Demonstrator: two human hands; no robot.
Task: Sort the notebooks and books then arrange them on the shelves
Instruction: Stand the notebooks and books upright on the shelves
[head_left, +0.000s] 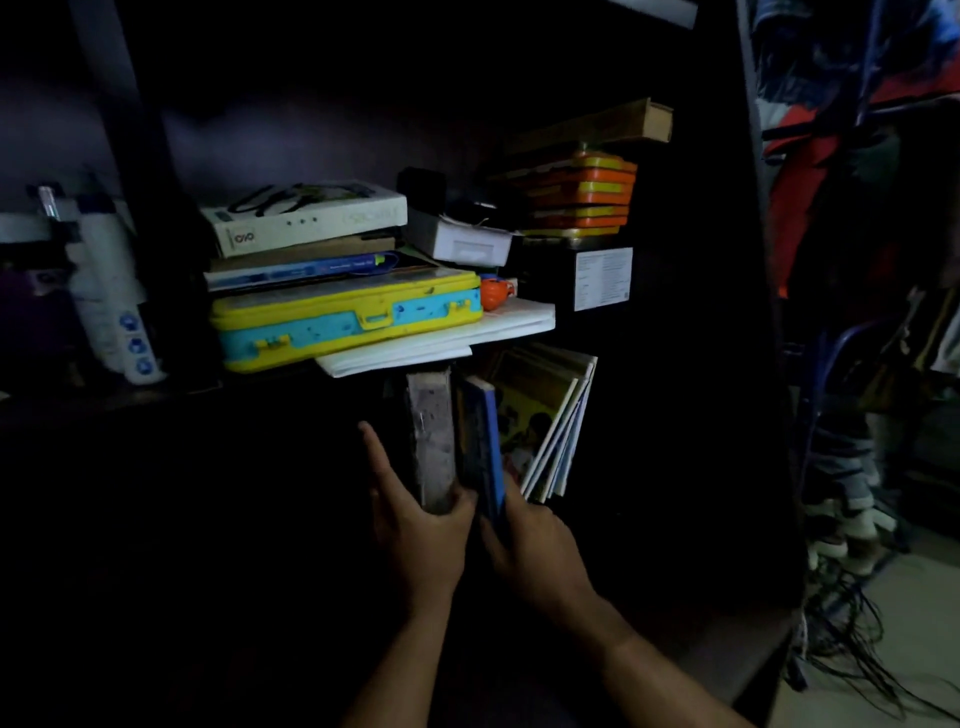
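Nearest the camera, two bare forearms reach into a dark shelving unit. The left hand (415, 525) holds the lower end of a thick grey-edged book (434, 441) standing upright on the lower shelf, thumb curled on its near side and the forefinger pointing up along its far side. Just beside it, the right hand (530, 545) grips the bottom of a blue-covered book (485, 441), also upright and touching or nearly touching the grey one. To the right of these, a few thin notebooks (556, 426) lean at a slant with their tops tipped to the right, a yellow illustrated cover showing among them; they are not yet squared up. Above, on the upper shelf, a loose pile lies flat: white paper sheets (467, 338) at the bottom, a yellow and blue plastic case (343, 317), a blue-spined book (311, 270), and a white box (306, 218) on top. Farther right sit a small white carton (467, 244), a stack of orange and yellow discs (582, 192) and a tan book (613, 124) resting on them. Judging from this, the job is in its middle: the lower shelf has a short row begun, with two volumes being set upright now, while the leaning notebooks need straightening and the mixed upper pile is unsorted. The left part of the lower shelf is too dark to read.
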